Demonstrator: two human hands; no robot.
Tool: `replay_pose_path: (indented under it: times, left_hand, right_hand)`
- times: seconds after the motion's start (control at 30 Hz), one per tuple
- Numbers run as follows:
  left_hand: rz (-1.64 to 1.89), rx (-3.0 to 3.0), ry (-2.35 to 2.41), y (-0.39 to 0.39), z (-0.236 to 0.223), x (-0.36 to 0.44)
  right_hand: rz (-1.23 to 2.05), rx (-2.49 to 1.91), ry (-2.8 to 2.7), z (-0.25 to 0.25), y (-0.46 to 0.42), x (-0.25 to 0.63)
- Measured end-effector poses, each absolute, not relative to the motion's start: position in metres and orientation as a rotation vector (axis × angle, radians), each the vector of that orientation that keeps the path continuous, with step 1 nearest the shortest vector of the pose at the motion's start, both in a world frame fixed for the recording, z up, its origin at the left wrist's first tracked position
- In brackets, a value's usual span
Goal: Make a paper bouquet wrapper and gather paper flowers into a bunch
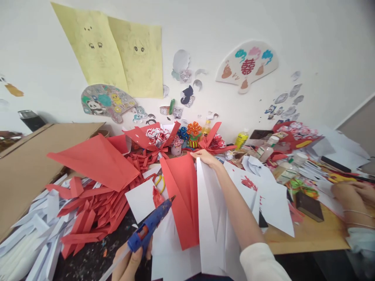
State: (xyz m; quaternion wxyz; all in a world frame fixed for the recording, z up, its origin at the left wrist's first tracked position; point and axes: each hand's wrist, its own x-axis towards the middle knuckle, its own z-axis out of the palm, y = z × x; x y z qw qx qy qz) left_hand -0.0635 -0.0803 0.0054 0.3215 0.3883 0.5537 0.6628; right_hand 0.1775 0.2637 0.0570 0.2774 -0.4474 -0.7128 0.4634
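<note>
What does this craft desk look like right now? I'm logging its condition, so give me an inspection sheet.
Surface: wooden table, mostly buried under paper.
Job's things: blue glue gun; folded red-and-white paper piece.
Clutter: red folded paper pile, white strips, bottles, paper flowers.
Hands: left hand grips the glue gun; right hand holds the paper piece's top edge.
Cables: nothing seen.
Surroundings: drawings and paper fans on the wall; another person's hand at right.

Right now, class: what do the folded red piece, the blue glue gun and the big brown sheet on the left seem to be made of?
Folded red piece: paper, matte, by its sharp creases and white reverse; the right hand pinches its top edge.
Blue glue gun in the left hand: likely moulded plastic, slightly glossy.
Brown sheet: probably cardboard, flat, dull and stiff-looking.
</note>
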Motion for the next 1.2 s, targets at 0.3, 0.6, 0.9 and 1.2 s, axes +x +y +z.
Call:
replay_pose_path:
  times: [0.3, 0.6, 0.9, 1.2]
  left_hand:
    - [1.675, 1.017, 1.39, -0.072, 0.011, -0.052]
    - [1.393, 1.13, 1.299, -0.046, 0.032, -0.052]
    - [1.411, 1.2, 1.148, -0.06, 0.016, -0.03]
    - [1.367, 1.297, 1.185, -0.056, 0.023, 0.0]
  right_hand:
    - [1.2, -0.983, -1.818, 0.056, 0.247, 0.197]
    - [1.344, -0.774, -1.885, 0.071, 0.238, 0.214]
    - [1.21, -0.427, -1.406, 0.068, 0.226, 0.213]
    - [1.228, -0.338, -1.242, 0.062, 0.204, 0.176]
